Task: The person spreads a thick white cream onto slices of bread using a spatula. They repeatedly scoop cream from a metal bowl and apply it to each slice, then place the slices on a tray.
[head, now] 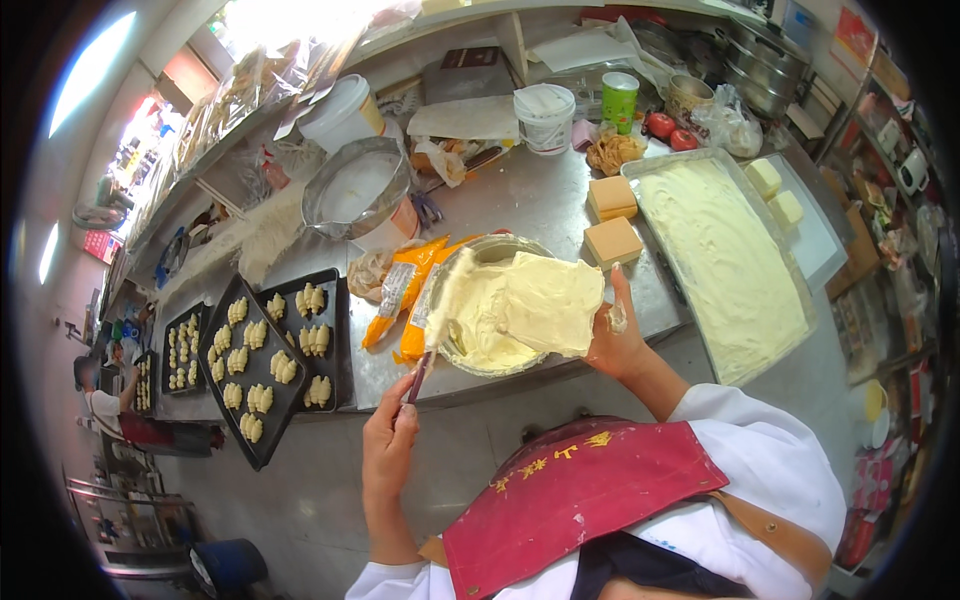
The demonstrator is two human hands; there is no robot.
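My left hand grips the dark handle of a spatula, whose upright blade is thickly coated with pale cream. In my right hand is a flat, squarish cream-covered piece, probably cake; cream also smears my thumb. That piece is above a round metal bowl holding pale yellow cream, the spatula blade being at the bowl's left side. Two plain tan sponge cake blocks sit on the steel table just beyond my right hand. How my right fingers support the piece underneath is hidden.
To the right, a large tray is spread with cream, beside two cream-coated blocks on a white board. Orange bags touch the bowl's left. Black trays of shaped dough overhang the table edge. A co-worker stands far left.
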